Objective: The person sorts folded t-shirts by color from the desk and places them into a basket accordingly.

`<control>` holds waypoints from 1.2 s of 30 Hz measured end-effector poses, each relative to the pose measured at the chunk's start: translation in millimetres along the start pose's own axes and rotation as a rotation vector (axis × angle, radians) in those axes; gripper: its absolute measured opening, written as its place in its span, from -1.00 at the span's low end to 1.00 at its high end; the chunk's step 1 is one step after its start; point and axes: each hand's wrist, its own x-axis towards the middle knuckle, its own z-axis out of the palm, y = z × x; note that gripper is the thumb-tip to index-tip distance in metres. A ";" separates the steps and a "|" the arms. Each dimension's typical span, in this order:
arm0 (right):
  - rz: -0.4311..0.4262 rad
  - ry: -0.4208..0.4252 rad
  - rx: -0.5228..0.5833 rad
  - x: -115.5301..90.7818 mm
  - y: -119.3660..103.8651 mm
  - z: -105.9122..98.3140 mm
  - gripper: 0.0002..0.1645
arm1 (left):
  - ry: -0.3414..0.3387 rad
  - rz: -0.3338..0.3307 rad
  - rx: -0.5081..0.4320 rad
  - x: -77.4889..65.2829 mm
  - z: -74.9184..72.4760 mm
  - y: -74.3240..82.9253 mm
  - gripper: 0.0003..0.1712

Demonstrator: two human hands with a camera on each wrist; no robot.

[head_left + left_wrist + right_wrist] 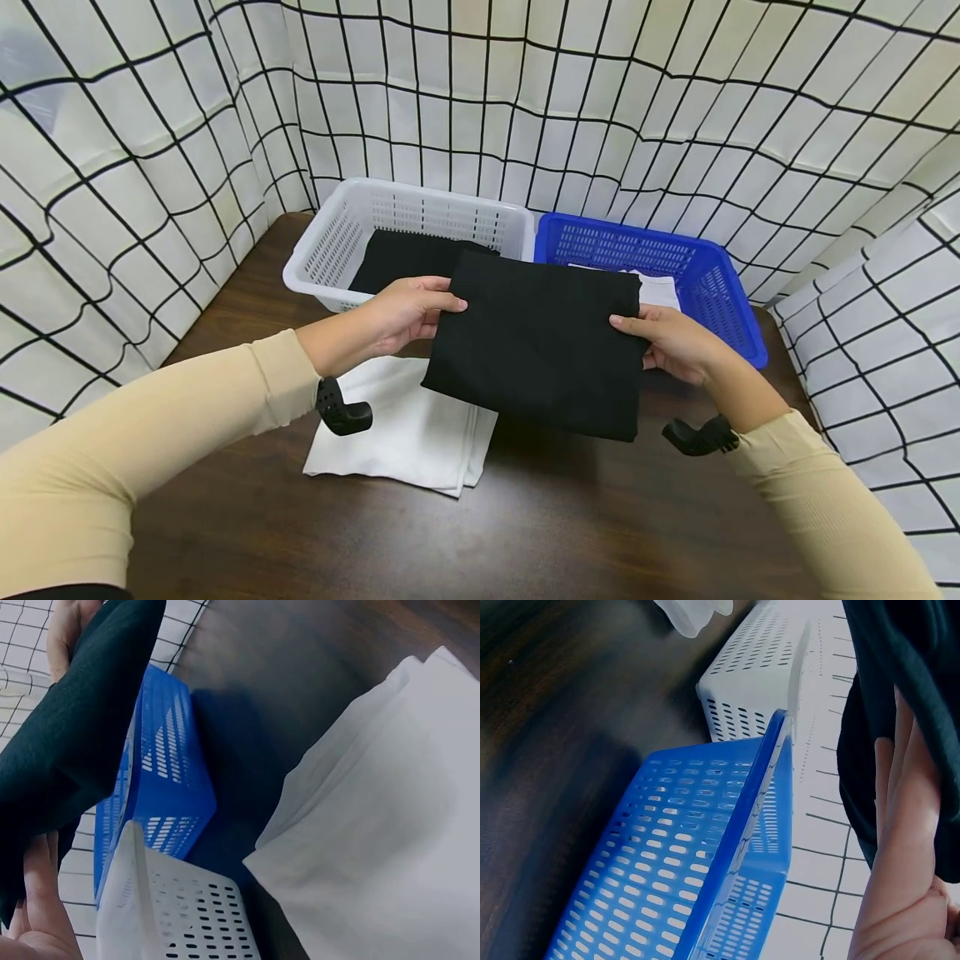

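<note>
A person's two hands are holding up a folded black cloth (pixel 540 346), spreading it out between them above the desk (pixel 562 533). The left hand (pixel 405 317) is gripping its left edge, with the thumb lying on the upper face and the fingers clamping from beneath. The right hand (pixel 675 340) is pinching the right edge in the same way, thumb on top, fingers tucking under the fabric. The cloth is tilting, its near edge hanging lower, and in the head view it is covering parts of both baskets.

Behind the left hand, a white plastic basket (pixel 333 250) is standing at the far side of the desk, and another black cloth (pixel 397 258) is lying inside it. To its right, just beside it, a blue plastic basket (pixel 722 300) is standing with some white fabric (pixel 660 292) resting inside. A folded white cloth (pixel 397 433) is lying on the desk in front of the white basket, its layered edges showing at the right. Beige sleeves (pixel 202 392) are covering the forearms, and a white backdrop (pixel 570 100) with black grid lines is rising behind the baskets.
</note>
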 end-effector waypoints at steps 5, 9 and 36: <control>0.001 0.060 0.015 6.5 -2.2 0.8 -0.43 | 0.019 0.012 0.013 5.0 -3.1 2.1 -0.28; -0.009 0.097 0.038 12.7 -3.1 2.0 -0.41 | 0.026 0.012 0.007 7.8 -5.9 4.1 -0.29; -0.016 0.163 0.120 61.5 -36.0 11.4 -0.38 | 0.155 0.020 -0.013 26.7 -43.1 25.1 -0.21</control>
